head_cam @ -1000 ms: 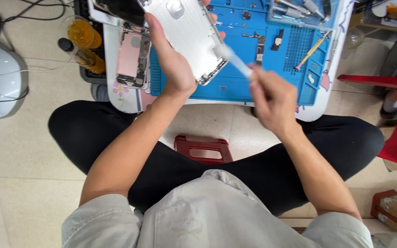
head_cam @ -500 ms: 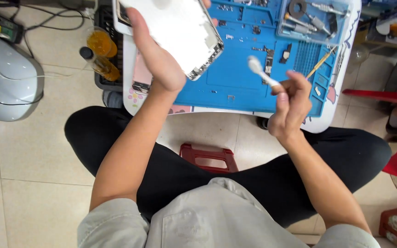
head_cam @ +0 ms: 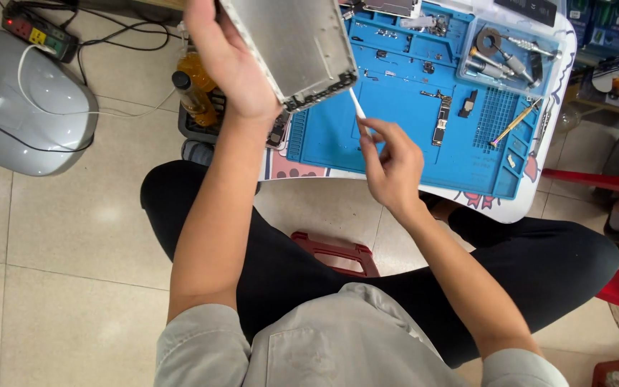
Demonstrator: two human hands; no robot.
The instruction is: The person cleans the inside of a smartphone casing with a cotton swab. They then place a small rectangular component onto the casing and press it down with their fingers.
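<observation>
Head camera, looking down at a seated person's lap and a small table. The left hand is raised over the table's left edge, fingers wrapped around the side of a silver phone shell, which tilts with its flat metal back toward the camera and its lower edge pointing to the right hand. The right hand sits lower and to the right, over the near part of a blue mat. Its fingers are pinched narrowly on a thin white swab, whose tip points up and reaches just beside the shell's lower corner; whether it touches cannot be told.

On the mat lie a narrow circuit board and a small dark part, both well apart from the hands. A clear tray of tools stands at the mat's far right, with a yellow-handled tool below it. Left of the table are an amber bottle and, on the tiled floor, a grey rounded case. A red stool shows between the legs.
</observation>
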